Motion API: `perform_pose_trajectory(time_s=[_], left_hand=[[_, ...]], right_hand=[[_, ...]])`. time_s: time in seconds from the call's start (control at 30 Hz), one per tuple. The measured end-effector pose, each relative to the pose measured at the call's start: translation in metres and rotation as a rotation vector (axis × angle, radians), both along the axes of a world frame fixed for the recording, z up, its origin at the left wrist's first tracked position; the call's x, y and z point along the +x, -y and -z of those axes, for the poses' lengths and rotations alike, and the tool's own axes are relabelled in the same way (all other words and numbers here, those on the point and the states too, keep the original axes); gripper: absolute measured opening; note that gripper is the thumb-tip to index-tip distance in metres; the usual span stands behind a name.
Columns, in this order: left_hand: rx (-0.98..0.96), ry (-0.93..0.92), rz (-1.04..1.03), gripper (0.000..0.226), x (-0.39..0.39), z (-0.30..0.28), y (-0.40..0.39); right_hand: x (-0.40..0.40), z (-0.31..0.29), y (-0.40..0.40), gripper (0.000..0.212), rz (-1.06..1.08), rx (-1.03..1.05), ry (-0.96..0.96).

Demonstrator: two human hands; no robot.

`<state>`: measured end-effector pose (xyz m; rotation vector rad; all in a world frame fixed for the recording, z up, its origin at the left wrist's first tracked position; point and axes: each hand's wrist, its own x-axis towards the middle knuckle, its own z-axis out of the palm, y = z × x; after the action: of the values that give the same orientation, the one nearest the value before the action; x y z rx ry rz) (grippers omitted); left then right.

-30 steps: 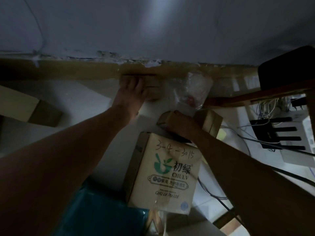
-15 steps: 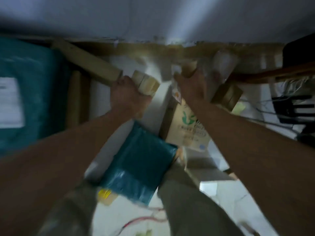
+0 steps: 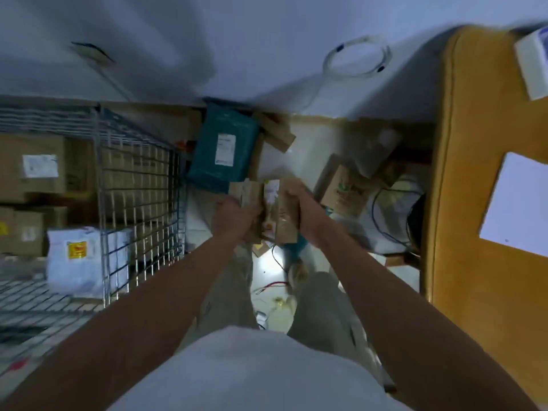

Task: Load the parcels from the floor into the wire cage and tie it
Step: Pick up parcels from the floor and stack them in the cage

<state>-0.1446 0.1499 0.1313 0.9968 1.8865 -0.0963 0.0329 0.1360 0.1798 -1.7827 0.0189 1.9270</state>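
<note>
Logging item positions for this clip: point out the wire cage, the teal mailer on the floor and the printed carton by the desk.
wire cage (image 3: 139, 185), head view, its mesh side wall.
teal mailer (image 3: 207, 164), head view, bare teal film.
printed carton (image 3: 345, 188), head view, its printed face.

Wire cage (image 3: 139, 185) wall blocks leftward; teal parcel (image 3: 224, 152) crowds floor ahead.

wire cage (image 3: 133, 185) cut off left, parcel labels unreadable

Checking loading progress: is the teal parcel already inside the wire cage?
No, the teal parcel lies on the floor outside the wire cage, beside its right wall.
</note>
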Motion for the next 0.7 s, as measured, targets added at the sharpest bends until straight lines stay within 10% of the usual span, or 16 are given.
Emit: perform_pose_trajectory(time_s=[0.13,0.4,0.7], left_hand=[[0.11,0.038,-0.167,0.083,-0.03,-0.055,0.047],[0.414,-0.118,-0.59,0.114,-0.081,-0.155,0.188],[0.459,-0.228,-0.673,0.066,-0.189,-0.212,0.273]], right_hand=[[-0.031,-0.056,0.028,0.019,-0.372,0.162,0.156],[-0.042,-0.12,0.122,0.075,-0.9,0.449,0.721],[-0.101,-0.2,0.17,0.067,-1.209,0.815,0.966]])
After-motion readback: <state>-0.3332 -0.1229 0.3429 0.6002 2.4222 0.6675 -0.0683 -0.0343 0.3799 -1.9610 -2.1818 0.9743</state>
